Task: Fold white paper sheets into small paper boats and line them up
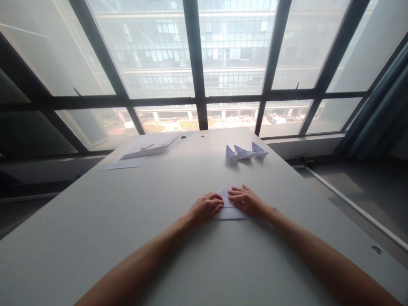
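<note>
A partly folded white paper (227, 211) lies flat on the grey table (127, 238), its pointed top facing away from me. My left hand (205, 207) rests on its left side with fingers curled down onto it. My right hand (247, 200) covers its right side, fingers stretched flat and pressing the paper. The fingertips of both hands nearly meet over the paper's middle fold.
Three folded paper boats (245, 152) stand in a row farther back on the right. A stack of white sheets (149, 148) with a pen on it and a single sheet (121, 165) lie at the back left. Windows run behind the table.
</note>
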`<state>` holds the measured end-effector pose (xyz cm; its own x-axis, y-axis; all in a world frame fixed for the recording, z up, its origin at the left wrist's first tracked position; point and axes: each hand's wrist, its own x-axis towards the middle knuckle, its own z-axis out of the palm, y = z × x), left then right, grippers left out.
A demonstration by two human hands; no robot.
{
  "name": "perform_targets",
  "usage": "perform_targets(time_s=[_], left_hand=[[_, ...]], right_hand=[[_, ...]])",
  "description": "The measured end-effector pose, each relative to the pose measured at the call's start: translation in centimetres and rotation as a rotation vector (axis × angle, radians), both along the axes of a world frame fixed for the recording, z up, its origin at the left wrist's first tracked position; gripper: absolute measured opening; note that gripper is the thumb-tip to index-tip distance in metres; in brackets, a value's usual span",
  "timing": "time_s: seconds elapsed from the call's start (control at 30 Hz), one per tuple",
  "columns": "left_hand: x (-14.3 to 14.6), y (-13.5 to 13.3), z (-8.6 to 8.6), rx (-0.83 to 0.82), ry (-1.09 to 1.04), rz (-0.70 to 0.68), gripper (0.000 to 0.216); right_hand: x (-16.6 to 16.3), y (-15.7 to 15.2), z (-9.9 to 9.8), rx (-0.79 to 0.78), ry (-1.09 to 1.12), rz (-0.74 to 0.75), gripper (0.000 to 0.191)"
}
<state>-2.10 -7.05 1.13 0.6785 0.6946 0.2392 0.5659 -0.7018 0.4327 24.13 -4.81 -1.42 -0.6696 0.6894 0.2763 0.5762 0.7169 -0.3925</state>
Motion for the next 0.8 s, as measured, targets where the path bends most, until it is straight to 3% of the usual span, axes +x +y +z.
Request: perform_targets(time_s=[0.3, 0.5, 0.63, 0.8], left_hand=[[-0.4, -0.1, 0.5, 0.052, -0.003, -0.049, 0.03], [-0.6, 0.7, -0.5, 0.112, -0.122, -0.061, 0.029], [-0.7, 0.9, -1.1, 0.115, -0.09, -0.089, 0.025], [-0.8, 0.9, -1.3, 0.107, 0.088, -0.056, 0.049]], right_hand=[[-0.2, -0.4, 0.9, 0.151, -0.003, 0.015, 0.024], [-0.6, -0.6, 0.9, 0.176, 0.049, 0.065, 0.026], [-0.6, -0.7, 0.9, 0.171, 0.055, 0.082, 0.027], [-0.9, -0.9, 1.0, 0.172, 0.059, 0.105, 0.028]])
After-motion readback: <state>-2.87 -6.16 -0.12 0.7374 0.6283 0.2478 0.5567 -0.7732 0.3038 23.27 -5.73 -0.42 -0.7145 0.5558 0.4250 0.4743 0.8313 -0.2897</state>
